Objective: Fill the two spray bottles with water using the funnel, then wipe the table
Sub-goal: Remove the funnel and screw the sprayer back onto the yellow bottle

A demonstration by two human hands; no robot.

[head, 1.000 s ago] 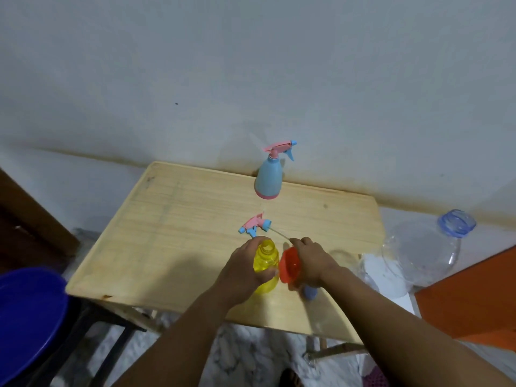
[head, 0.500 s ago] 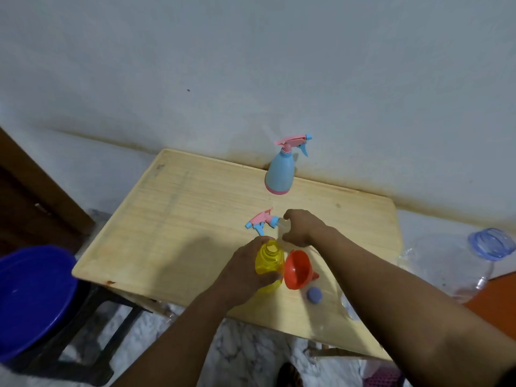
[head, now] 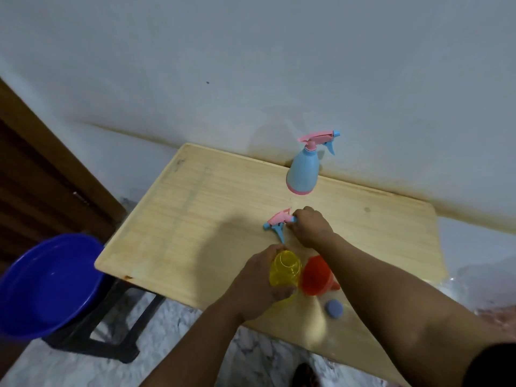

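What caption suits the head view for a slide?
Left hand holds the open yellow bottle; right hand grips its spray head; funnel lies beside.

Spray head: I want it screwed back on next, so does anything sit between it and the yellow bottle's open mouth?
Nothing visible does. The spray head, gripped by the right hand, lies just beyond the yellow bottle, with bare table between. The orange funnel lies beside the bottle.

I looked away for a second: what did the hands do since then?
The right hand let go of the orange funnel, now lying on the table, reached forward and took hold of the loose spray head. The left hand kept holding the yellow bottle; the blue bottle stayed put.
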